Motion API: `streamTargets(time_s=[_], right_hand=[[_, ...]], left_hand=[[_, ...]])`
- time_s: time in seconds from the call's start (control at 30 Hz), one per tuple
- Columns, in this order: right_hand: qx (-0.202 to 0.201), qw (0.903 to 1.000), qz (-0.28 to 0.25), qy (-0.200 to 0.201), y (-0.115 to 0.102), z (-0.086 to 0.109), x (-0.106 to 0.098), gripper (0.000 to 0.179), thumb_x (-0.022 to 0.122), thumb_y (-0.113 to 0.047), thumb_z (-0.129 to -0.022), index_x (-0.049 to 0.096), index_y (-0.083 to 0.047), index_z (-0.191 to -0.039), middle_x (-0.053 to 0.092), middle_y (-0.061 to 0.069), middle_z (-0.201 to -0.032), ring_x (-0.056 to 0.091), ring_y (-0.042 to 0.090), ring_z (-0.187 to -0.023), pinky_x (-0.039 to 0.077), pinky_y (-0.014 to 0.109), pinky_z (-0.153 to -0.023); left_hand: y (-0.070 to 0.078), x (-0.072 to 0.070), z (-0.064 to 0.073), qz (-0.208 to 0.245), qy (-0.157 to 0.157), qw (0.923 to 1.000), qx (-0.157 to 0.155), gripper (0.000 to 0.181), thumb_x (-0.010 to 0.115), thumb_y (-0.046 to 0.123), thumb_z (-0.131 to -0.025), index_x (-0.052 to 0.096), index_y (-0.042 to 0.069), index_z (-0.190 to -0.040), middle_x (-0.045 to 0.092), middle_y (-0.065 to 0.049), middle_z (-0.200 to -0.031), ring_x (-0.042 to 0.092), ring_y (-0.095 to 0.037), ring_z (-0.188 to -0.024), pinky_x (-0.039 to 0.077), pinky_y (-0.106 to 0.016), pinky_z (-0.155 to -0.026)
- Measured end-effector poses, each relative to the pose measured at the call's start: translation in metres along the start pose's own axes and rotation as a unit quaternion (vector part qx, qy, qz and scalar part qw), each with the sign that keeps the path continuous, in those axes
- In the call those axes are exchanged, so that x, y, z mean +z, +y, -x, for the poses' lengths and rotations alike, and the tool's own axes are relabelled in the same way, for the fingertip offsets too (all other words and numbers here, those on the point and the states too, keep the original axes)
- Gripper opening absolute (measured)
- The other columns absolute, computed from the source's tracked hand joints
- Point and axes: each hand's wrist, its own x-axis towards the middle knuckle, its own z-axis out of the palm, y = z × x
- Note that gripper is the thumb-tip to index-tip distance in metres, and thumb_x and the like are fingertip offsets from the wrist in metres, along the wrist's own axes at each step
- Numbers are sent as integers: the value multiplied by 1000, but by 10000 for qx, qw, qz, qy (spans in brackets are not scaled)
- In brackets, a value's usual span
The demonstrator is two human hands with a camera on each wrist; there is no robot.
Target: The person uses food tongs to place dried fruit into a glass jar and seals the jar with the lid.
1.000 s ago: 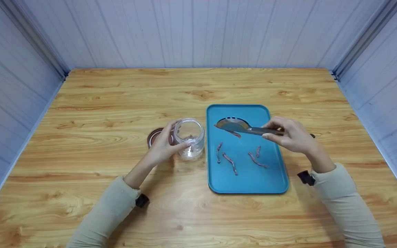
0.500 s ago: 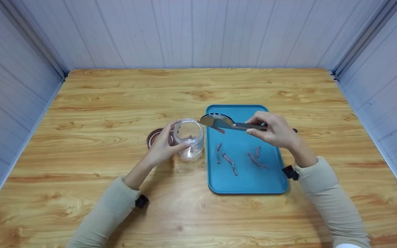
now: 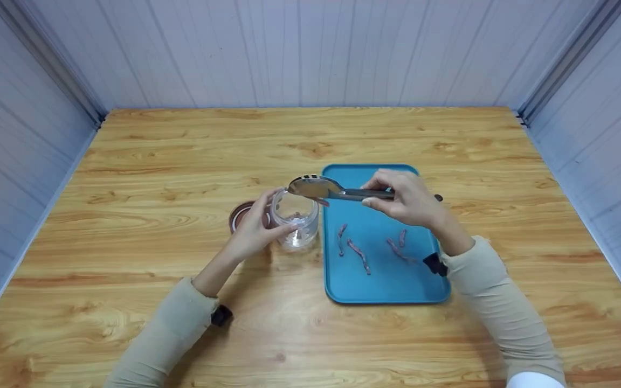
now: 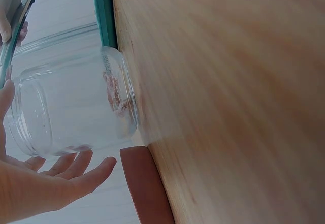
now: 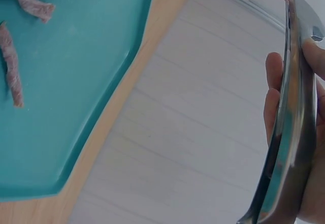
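Beside the tray stands a clear jar [image 3: 301, 237], gripped by my left hand [image 3: 254, 229] with the thumb at the front and fingers round the far side. In the left wrist view, reddish pieces [image 4: 114, 94] lie at the jar's bottom. My right hand [image 3: 405, 199] holds metal tongs [image 3: 316, 187] by the handle, their broad head over the jar's mouth. A dried meat strip [image 3: 322, 202] sticks out under the tongs' head; its other end is hidden. Several meat strips [image 3: 359, 256] lie on the blue tray [image 3: 386, 291].
A brown lid [image 3: 236, 213] lies on the wooden table [image 3: 181, 161] to the left of the jar, partly behind my left hand. Pale panel walls [image 3: 299, 54] enclose the table at the back and both sides.
My right hand has carried the tongs and the meat strip leftward, from above the tray to above the jar's mouth. My left hand and the jar have stayed put.
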Motion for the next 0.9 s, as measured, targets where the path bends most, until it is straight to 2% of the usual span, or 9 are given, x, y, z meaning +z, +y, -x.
streamTargets(time_s=[0.13,0.33,0.63,0.77,0.87,0.9], right_hand=[[25,10000,21,-8,-1,-4,5,13,63,-21,-83,62,-11,-92,58,-5,-82,49,6,-63,38,25,-47],[55,9999,71,-125,0,-6,11,14,62,-23,-83,61,-12,-92,57,-4,-82,49,7,-64,38,27,-50],[176,9997,54,-141,4,-1,9,18,63,-25,-83,61,-11,-94,57,-5,-83,48,7,-64,38,28,-51],[115,9999,63,-106,5,3,2,19,64,-22,-82,61,-9,-95,57,-3,-83,49,8,-66,39,28,-53],[139,9998,86,-98,5,9,-5,19,65,-20,-81,61,-8,-95,56,-3,-84,48,8,-67,40,28,-54],[167,9998,116,-87,5,11,-8,19,65,-20,-81,61,-8,-96,56,-3,-84,48,8,-68,40,28,-54]], left_hand=[[0,0,0,-18,11,10000,-44,73,73,19,-73,31,6,-132,41,-20,-125,40,-31,-113,36,-37,-90],[0,1,0,-33,45,9999,-108,75,74,19,-72,31,5,-132,42,-16,-125,41,-31,-113,36,-37,-90],[-1,2,0,245,51,9996,126,70,73,11,-73,34,6,-131,44,-15,-123,43,-33,-111,38,-38,-87],[18,1,4,177,10,9998,97,70,71,6,-73,32,0,-131,43,-19,-123,43,-31,-110,37,-39,-89],[34,-1,8,-1,-22,10000,-39,70,70,5,-74,30,-4,-131,43,-21,-124,42,-30,-110,34,-40,-92],[35,-1,9,-48,-23,10000,-43,70,70,5,-74,30,-5,-131,42,-22,-124,42,-30,-111,33,-40,-92]])
